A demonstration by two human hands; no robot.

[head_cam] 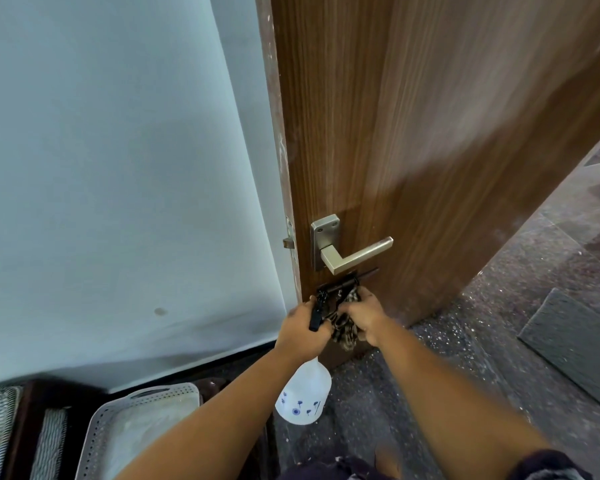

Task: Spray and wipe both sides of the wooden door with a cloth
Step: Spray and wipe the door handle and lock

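**Spray bottle and cloth held together just below the door handle**

The person stands at the free edge of the wooden door [430, 133], which fills the upper right of the frame. The left hand [300, 329] has its fingers curled around the black trigger head of the spray bottle [303, 393], and the white body of the bottle hangs down under the hand. The right hand [364, 318] grips a checked cloth [343, 327], bunched in the fingers, just beside the left hand. Both hands are just under the metal handle [354, 252], close to the door face; I cannot tell if the cloth touches the wood.

To my judgement the step is between spraying and wiping on this side of the door. A pale haze lies on the wood in the upper right, maybe spray mist or only light. The next move calls for separating the two hands, so one can aim the nozzle and the other can spread the cloth flat.

The bottle is not transparent, so its level of liquid is not visible. In the lower left of the frame a white perforated basket [94, 434] stands on the floor [499, 341], holding something pale that I cannot identify.
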